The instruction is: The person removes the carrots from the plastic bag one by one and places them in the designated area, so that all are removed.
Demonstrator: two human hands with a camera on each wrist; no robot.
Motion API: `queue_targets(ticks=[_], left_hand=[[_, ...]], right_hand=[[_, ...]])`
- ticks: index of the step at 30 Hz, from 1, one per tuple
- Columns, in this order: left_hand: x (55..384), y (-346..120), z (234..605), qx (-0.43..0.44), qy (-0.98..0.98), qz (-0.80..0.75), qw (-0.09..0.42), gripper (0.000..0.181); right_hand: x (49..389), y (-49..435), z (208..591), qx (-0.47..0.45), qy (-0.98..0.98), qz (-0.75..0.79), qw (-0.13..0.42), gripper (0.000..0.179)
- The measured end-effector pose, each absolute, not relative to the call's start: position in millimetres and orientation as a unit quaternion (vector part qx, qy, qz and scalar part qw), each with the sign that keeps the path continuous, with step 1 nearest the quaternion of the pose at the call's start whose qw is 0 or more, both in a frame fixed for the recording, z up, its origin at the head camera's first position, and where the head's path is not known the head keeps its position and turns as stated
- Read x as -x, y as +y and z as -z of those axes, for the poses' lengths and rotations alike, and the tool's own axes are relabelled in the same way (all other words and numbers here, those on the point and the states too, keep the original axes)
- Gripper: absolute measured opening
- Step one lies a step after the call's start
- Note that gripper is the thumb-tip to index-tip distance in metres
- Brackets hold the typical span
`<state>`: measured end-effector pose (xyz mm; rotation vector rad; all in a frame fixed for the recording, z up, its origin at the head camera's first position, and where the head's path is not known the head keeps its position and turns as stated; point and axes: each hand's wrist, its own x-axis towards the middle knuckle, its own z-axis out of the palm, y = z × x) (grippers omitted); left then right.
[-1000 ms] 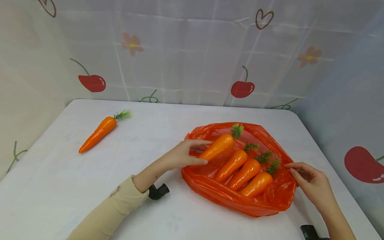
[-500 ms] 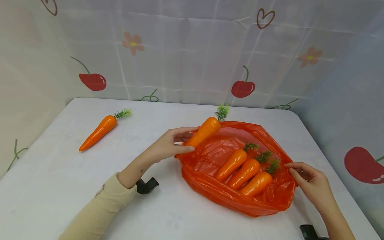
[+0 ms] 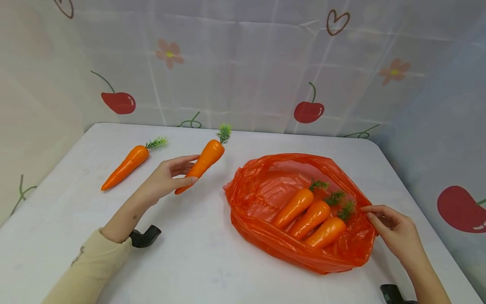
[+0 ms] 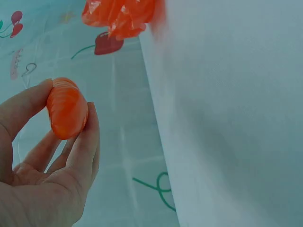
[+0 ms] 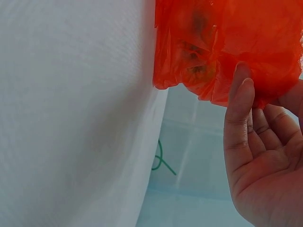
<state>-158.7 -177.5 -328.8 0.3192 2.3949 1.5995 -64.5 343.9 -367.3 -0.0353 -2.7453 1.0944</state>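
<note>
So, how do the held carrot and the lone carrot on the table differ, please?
The held carrot is raised in the left hand; the lone carrot lies on the table. The hand partly covers the held carrot; the lone carrot is uncovered. Both are orange, green-topped.

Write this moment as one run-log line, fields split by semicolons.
left hand: holds raised carrot; right hand: holds edge of red bag; inside red bag: three carrots; on table, left side: loose carrot

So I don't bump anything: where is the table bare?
The table is bare between the left sleeve and the red bag, and left of the loose carrot. Crowded: beside that carrot, where the left hand is, and the bag holding three carrots.
</note>
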Motion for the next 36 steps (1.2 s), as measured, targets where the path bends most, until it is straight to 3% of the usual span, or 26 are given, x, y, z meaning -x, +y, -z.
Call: queue_targets(ticks=[9, 23, 36], left_hand=[[153, -222, 338, -0.053, 0.856, -0.504, 0.100, 0.062], [152, -270, 350, -0.031, 0.899, -0.434, 0.049, 0.063], [156, -283, 357, -0.008, 0.913, -0.404, 0.060, 0.064]], right_hand=[[75, 370, 396, 0.008, -0.928, -0.361, 0.095, 0.027], [63, 340, 358, 0.020, -0.919, -0.384, 0.088, 0.025], [63, 340, 359, 0.018, -0.923, -0.375, 0.085, 0.024]])
